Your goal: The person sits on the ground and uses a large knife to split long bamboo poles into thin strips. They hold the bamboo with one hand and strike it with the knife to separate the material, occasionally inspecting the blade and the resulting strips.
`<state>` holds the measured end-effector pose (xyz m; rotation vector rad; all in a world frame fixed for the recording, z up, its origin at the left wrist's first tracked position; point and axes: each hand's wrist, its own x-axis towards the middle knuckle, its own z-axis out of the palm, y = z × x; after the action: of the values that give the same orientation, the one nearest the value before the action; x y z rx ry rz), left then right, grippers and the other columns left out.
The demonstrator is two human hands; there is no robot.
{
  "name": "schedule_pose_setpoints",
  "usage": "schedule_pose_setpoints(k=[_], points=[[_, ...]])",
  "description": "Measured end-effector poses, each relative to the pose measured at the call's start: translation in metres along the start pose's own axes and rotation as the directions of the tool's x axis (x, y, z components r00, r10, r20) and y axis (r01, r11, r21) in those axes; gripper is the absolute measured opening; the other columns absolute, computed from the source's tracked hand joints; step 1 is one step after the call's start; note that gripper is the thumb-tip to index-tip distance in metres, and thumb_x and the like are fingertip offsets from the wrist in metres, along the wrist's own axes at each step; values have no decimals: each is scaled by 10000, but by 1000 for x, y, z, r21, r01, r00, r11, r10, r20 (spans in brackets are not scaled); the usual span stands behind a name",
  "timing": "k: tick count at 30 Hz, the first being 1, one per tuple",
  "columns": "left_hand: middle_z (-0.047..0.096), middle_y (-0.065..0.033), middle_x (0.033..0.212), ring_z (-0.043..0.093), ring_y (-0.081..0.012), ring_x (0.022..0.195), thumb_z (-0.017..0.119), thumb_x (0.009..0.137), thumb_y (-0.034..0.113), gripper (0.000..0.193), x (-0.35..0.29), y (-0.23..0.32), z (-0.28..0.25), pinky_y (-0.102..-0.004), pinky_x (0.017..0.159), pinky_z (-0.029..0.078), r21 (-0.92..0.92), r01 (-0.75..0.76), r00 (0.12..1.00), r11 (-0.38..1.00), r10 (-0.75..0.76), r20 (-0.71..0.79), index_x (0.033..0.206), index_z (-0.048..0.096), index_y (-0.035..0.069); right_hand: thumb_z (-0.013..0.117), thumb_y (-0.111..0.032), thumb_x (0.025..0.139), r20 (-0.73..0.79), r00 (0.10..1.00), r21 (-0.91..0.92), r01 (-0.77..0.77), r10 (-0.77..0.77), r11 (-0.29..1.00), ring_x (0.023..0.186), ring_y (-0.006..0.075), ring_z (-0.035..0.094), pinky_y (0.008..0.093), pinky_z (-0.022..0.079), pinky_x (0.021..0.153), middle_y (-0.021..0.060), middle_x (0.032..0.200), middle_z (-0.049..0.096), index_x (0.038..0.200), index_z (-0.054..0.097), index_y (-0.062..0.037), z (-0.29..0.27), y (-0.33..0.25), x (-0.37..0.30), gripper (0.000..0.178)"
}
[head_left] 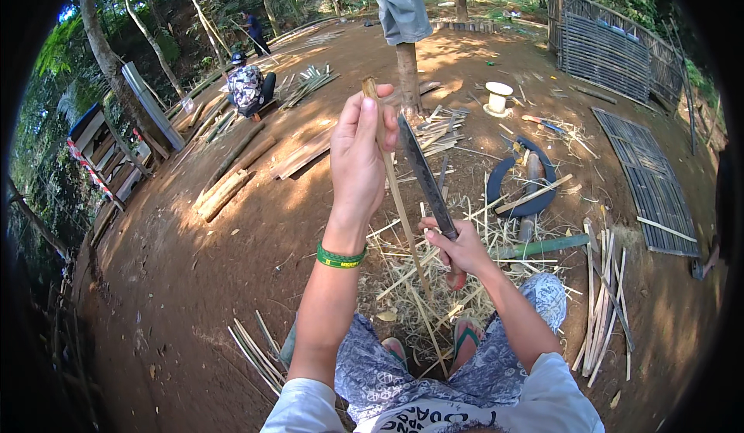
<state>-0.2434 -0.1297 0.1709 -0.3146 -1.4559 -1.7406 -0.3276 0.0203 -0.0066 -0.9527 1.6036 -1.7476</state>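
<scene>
As I look down through the head camera, the left hand, a green wristband on its wrist, is raised and pinches the top of a long, thin, tan bamboo strip between thumb and fingers. The right hand, lower down, grips the red handle of a long knife with a straight, dark metal blade. I see the blade slant upward just beside the strip; whether they touch, I cannot tell.

Below them are blue-and-white patterned shorts and green-strapped sandals. Pale, curled shavings lie beyond the feet, with a green bamboo pole to their right and a loose bundle of pale strips further right. Past these I have a black ring on the brown soil, a flat panel of dark slats at the right, and a cream-coloured spool.

Farther off, grey cloth hangs on a tree trunk. At the left I make out a crouching person in a patterned top, and another person in dark clothing behind.
</scene>
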Motion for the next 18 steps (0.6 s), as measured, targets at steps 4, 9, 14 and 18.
schedule_pose_setpoints(k=[4,9,14,18], points=[[490,-19,804,435,-123,757,354,1099,358,395,-11,5,-14,-284,728,366,-116,-6,1000,993,9,27,1139,568,29,585,-247,1014,-105,993,74,60,-52,995,470,61,497,214,405,430,75,921,728,1313,589,43,10,-21,-18,417],[462,-39,796,413,-149,763,395,1086,352,349,-42,-14,-30,-299,747,336,-74,-124,988,989,131,86,967,530,53,249,-522,1074,-51,988,142,153,-147,978,484,60,495,215,386,389,28,690,600,1473,402,36,32,-60,-59,703],[571,-70,869,467,-126,729,550,1030,328,337,-109,-47,-46,-277,673,392,0,-114,988,994,113,109,939,600,8,291,-490,1077,81,981,257,152,-178,954,524,72,493,217,389,465,43,666,554,1501,334,43,51,-72,-98,682],[584,-78,828,468,-126,712,565,1019,349,391,-153,-61,-47,-274,656,390,61,-88,993,994,83,87,905,628,-20,326,-456,1079,135,983,301,78,-123,950,550,86,484,221,387,518,48,658,527,1512,308,46,61,-66,-117,663]])
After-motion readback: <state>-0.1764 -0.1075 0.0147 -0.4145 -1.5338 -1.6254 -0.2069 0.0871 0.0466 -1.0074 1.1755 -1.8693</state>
